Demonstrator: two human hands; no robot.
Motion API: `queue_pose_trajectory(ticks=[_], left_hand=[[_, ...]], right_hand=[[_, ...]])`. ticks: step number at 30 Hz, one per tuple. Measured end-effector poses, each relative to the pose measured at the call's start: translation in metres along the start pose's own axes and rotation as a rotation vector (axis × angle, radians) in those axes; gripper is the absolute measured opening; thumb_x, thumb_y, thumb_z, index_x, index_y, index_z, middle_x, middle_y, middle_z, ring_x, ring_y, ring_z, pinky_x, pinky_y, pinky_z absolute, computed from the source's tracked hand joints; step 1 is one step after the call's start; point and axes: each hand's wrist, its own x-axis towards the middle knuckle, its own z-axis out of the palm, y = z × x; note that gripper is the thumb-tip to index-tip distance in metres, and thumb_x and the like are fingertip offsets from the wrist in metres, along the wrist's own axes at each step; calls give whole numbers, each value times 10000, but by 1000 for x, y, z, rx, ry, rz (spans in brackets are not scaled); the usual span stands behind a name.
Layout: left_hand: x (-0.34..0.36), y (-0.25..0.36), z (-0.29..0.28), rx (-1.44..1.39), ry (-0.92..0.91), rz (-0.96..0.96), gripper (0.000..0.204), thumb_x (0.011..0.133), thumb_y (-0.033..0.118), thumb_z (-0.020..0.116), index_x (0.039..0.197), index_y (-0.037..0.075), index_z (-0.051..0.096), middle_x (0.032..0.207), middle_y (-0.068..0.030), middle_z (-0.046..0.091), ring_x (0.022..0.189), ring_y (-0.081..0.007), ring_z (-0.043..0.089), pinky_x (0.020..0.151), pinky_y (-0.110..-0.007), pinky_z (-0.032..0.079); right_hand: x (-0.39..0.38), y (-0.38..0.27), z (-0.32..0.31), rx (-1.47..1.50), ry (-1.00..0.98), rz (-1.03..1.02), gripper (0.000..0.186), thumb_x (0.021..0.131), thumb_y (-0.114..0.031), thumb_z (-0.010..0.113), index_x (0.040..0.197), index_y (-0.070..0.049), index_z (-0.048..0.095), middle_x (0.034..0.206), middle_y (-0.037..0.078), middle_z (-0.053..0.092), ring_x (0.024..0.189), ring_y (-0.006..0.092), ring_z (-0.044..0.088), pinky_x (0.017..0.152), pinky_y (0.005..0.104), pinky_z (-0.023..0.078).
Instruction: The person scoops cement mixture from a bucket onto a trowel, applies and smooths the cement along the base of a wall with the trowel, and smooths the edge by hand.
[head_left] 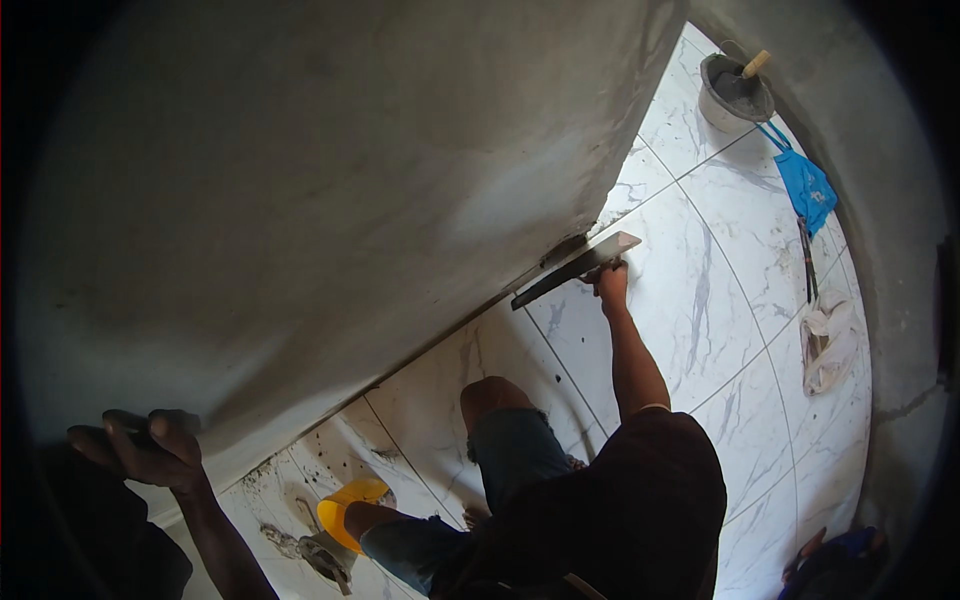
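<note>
The right hand (612, 280) is wrapped round a long, straight, dark-and-pale tool (566, 277) beside the foot of the smooth grey wall (300, 200). The left hand (150, 455), empty, fingers loosely spread, is by the wall.

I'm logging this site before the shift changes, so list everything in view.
Walls: two, grey, left and right
Floor: one, white tiles with grey veins, between walls
Float: one, dark with pale end, at left wall's base
Bucket: one, greyish, top right
Handle: one, tan, in bucket
Blue bag: one, below bucket
Dark strip: one, between bags
Pale bag: one, whitish, right
Yellow thing: one, kind unclear, by left knee
Grey thing: one, kind unclear, beside it
Bluish thing: one, unclear, bottom right
Shirt: one, dark, bottom centre
Shorts: one pair, bluish, on legs
Right hand: one, on float
Left hand: one, by left wall
</note>
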Motion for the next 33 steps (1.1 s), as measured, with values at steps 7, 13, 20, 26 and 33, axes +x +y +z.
queue_pose_trajectory(ticks=[7, 13, 20, 26, 33], left_hand=[[-1, -3, 1, 31, 24, 22, 478, 1017, 328, 469, 1330, -31, 423, 1480, -288, 302, 1397, -402, 298, 1119, -488, 303], [-5, -1, 2, 31, 29, -22, 486, 1013, 361, 469, 1318, -17, 443, 1460, -293, 333, 1378, -415, 327, 1094, -487, 329], [-2, 0, -2, 12, 15, -14, 453, 1024, 321, 455, 1345, 2, 432, 1506, -266, 281, 1414, -391, 279, 1131, -481, 272], [-4, -1, -2, -84, 68, -85, 427, 990, 297, 534, 1276, -20, 541, 1447, -287, 383, 1376, -405, 349, 1128, -474, 278], [-7, 8, 2, -176, -31, -207, 414, 964, 281, 570, 1281, 14, 566, 1452, -266, 393, 1374, -405, 355, 1137, -489, 260]], right_hand=[[-52, 2, 28, -17, -142, 88, 298, 961, -247, 469, 1061, 26, 403, 758, 111, 597, 505, 165, 568, 373, 272, 411], [-79, 18, 47, 136, -87, 105, 260, 952, -223, 511, 1031, 1, 405, 726, 115, 612, 489, 153, 573, 381, 265, 420], [-142, -33, 5, 240, -158, 111, 210, 946, -197, 548, 1056, -26, 494, 842, 114, 658, 510, 159, 585, 416, 278, 464], [-188, -126, -45, 230, -512, -31, 338, 868, -139, 604, 1144, 35, 517, 925, 137, 634, 807, 246, 675, 706, 373, 571], [-199, -123, -111, -109, -244, -102, 406, 956, -321, 493, 993, 60, 628, 871, 145, 653, 698, 230, 663, 618, 338, 549]])
